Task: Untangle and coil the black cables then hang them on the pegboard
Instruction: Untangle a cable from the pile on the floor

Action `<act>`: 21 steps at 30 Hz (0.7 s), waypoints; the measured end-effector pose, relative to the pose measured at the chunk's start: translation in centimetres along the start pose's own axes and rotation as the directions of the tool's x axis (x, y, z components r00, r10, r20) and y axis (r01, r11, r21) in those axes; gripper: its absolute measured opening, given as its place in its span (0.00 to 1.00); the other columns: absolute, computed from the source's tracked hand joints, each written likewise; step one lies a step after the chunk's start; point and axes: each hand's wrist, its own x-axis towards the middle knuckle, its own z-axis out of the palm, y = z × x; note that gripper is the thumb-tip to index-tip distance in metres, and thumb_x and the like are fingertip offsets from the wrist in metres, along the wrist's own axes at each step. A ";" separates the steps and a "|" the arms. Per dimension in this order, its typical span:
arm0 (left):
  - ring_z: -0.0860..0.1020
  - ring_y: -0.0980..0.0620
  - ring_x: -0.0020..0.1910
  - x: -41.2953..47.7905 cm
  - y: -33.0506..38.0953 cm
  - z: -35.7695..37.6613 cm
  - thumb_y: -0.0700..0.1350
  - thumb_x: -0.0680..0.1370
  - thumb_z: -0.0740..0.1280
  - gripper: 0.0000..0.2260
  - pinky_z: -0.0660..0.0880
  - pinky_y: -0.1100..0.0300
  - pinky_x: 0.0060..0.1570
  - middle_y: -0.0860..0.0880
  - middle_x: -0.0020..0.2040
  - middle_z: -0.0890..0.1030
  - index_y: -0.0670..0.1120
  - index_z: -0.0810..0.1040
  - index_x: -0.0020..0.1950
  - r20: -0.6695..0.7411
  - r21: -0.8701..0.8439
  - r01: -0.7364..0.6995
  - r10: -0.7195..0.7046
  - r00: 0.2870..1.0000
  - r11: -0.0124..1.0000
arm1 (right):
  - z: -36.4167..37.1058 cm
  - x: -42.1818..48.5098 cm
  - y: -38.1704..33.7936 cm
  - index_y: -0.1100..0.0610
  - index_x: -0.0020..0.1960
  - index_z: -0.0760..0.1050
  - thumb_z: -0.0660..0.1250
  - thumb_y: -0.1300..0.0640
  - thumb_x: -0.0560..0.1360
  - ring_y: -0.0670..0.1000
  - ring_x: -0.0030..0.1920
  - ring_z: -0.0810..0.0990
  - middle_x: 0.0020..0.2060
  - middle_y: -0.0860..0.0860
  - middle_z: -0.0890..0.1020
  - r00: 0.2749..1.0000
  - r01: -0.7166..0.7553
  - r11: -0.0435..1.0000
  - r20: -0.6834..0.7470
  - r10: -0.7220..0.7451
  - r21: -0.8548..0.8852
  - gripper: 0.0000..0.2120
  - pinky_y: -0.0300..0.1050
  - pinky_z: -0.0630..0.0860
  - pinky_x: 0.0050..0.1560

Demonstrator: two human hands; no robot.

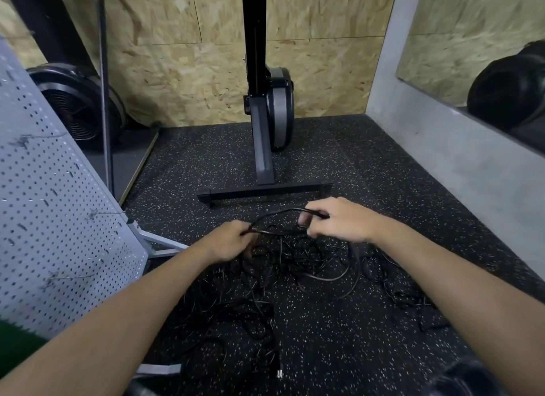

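Most of the job is still to do. The black cables lie in one big messy heap on the floor, right in front of the person. The left hand has its grip tight on one cable. The right hand has its fingers curled round the cable too, a bit further along. A small loop stands up between the two hands. It looks like the person is only starting to pull one cable free. No neat coil shows anywhere. The pegboard stands on the left, near the heap, and its hooks look bare. So untangling, coiling and hanging all seem left.
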 end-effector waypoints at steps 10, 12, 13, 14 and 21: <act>0.74 0.60 0.32 0.0 5.5 -0.9 0.50 0.82 0.70 0.10 0.68 0.60 0.33 0.55 0.36 0.80 0.50 0.81 0.43 -0.166 0.152 -0.228 0.252 0.953 0.962 | 0.7 1.0 -0.6 0.49 0.47 0.81 0.63 0.52 0.86 0.40 0.31 0.80 0.32 0.46 0.83 0.987 0.097 0.991 -0.122 -0.109 -0.094 0.12 0.42 0.77 0.38; 0.80 0.56 0.37 0.0 2.9 -0.7 0.55 0.82 0.69 0.09 0.76 0.58 0.39 0.54 0.41 0.85 0.52 0.84 0.46 -0.059 0.079 -0.133 0.138 0.989 0.988 | -0.5 0.6 -0.1 0.48 0.46 0.80 0.61 0.51 0.86 0.41 0.34 0.82 0.30 0.41 0.81 0.979 0.112 0.993 -0.165 -0.116 -0.034 0.13 0.48 0.82 0.47; 0.83 0.53 0.42 -0.2 1.6 -0.4 0.57 0.82 0.68 0.10 0.80 0.54 0.47 0.55 0.45 0.86 0.54 0.84 0.48 -0.028 0.022 -0.088 0.089 0.996 0.996 | -0.9 0.4 0.2 0.48 0.46 0.80 0.61 0.51 0.86 0.41 0.34 0.82 0.29 0.41 0.79 0.978 0.121 0.993 -0.167 -0.122 -0.015 0.13 0.47 0.82 0.48; 0.84 0.51 0.47 -0.4 0.7 -0.2 0.59 0.82 0.67 0.11 0.80 0.48 0.55 0.56 0.47 0.87 0.55 0.84 0.48 -0.014 -0.031 -0.060 0.059 0.998 0.998 | -1.1 0.3 0.1 0.49 0.46 0.79 0.61 0.52 0.86 0.42 0.34 0.81 0.29 0.41 0.78 0.977 0.129 0.992 -0.168 -0.129 -0.012 0.13 0.43 0.81 0.46; 0.76 0.55 0.32 -0.2 2.8 -0.3 0.53 0.87 0.59 0.16 0.70 0.55 0.38 0.52 0.35 0.80 0.47 0.74 0.44 -0.081 -0.150 -0.067 0.056 0.995 0.986 | -1.9 -0.4 0.7 0.47 0.68 0.75 0.71 0.45 0.81 0.38 0.41 0.77 0.59 0.38 0.80 0.998 0.021 0.980 -0.054 -0.033 -0.197 0.17 0.43 0.72 0.51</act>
